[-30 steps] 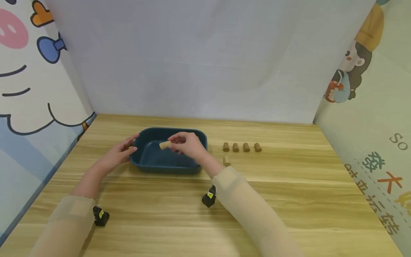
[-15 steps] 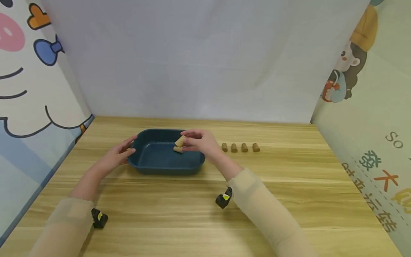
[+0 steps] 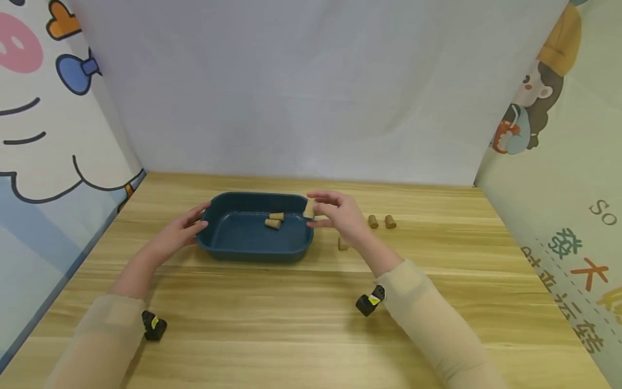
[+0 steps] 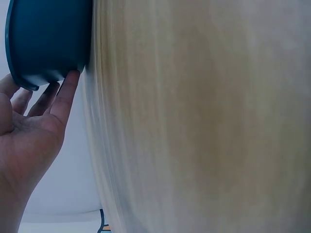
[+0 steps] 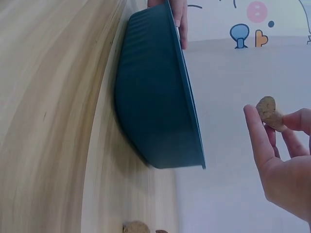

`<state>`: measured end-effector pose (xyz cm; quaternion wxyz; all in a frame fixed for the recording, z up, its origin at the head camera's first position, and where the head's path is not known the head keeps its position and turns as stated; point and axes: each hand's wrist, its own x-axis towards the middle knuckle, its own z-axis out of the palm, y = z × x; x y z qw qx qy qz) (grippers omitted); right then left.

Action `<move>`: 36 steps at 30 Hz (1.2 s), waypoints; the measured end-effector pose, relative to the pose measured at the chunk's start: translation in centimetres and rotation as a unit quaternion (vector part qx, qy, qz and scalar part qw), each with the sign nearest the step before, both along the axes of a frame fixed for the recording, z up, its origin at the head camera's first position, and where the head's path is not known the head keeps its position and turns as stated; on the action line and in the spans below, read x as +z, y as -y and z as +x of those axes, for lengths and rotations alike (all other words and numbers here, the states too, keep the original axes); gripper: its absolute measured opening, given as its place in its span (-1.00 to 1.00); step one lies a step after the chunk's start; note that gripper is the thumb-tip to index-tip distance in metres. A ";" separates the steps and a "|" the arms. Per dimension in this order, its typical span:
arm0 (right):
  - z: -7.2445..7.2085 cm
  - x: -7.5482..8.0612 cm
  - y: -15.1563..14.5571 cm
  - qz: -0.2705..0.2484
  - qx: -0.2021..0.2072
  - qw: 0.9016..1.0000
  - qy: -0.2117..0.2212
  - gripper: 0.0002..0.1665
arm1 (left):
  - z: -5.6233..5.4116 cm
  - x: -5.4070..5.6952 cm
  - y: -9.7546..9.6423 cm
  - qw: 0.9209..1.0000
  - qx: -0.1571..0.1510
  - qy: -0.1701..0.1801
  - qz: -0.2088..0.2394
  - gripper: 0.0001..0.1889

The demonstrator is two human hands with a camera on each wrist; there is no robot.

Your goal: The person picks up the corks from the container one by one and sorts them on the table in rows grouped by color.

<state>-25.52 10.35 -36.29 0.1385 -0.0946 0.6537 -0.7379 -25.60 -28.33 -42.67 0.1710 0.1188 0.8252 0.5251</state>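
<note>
My right hand (image 3: pixel 342 216) pinches a tan cork stopper (image 3: pixel 309 208) over the right rim of a dark blue plastic tub (image 3: pixel 252 253). In the right wrist view that cork (image 5: pixel 268 112) sits between thumb and fingers, above the rim's level. Two more corks (image 3: pixel 274 222) lie on their sides close together in the tub. My left hand (image 3: pixel 180 229) rests against the tub's left end with fairly straight fingers; the left wrist view has its fingertips (image 4: pixel 73 77) touching the tub's wall.
Right of the tub, two corks (image 3: pixel 373 221) stand in a row on the wooden table (image 3: pixel 272 313); my right hand covers the row's left part. Another cork (image 3: pixel 343 244) stands nearer, partly hidden by the wrist. A white cloth (image 3: pixel 301 108) hangs behind the table.
My right hand has moved rightward from over the tub to its right rim, holding a cork. Two corks in the tub now show, hidden or partly hidden before. The left hand stays put.
</note>
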 end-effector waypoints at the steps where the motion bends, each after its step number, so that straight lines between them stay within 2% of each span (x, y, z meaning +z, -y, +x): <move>1: 0.0 0.0 -0.3 -0.002 -0.005 1.000 -0.002 -0.59 | 0.0 0.0 0.0 1.000 0.000 0.000 -0.001 -0.33; 6: 0.1 0.0 -1.8 -0.001 -0.018 1.000 -0.013 -0.61 | -0.1 -0.1 0.0 1.000 0.002 0.004 0.001 -0.33; 11: 0.2 -0.7 -3.5 0.023 -0.032 0.999 -0.013 -0.62 | -0.1 0.0 0.0 1.000 0.004 0.005 0.008 -0.33; 18: 0.7 -1.6 -5.7 0.125 -0.038 0.991 -0.026 -0.45 | 0.0 0.0 0.0 1.000 0.005 0.010 0.011 -0.33; 24: 0.9 -2.3 -6.9 0.160 -0.037 0.986 -0.042 -0.38 | 0.0 0.0 0.0 1.000 0.004 0.009 0.012 -0.33; 29: 0.9 -3.2 -7.9 0.199 -0.030 0.978 -0.061 -0.37 | 0.0 0.0 0.0 1.000 0.000 0.008 0.012 -0.32; 32: 0.9 -3.8 -8.5 0.222 -0.018 0.971 -0.086 -0.37 | 0.0 0.0 0.0 1.000 0.000 0.008 0.014 -0.31; 34: 0.8 -4.1 -8.8 0.242 -0.013 0.964 -0.112 -0.39 | 0.0 0.0 0.0 1.000 -0.001 0.008 0.013 -0.31; 36: 0.7 -4.3 -9.1 0.273 -0.015 0.952 -0.139 -0.42 | 0.0 0.1 0.0 1.000 0.000 0.008 0.013 -0.31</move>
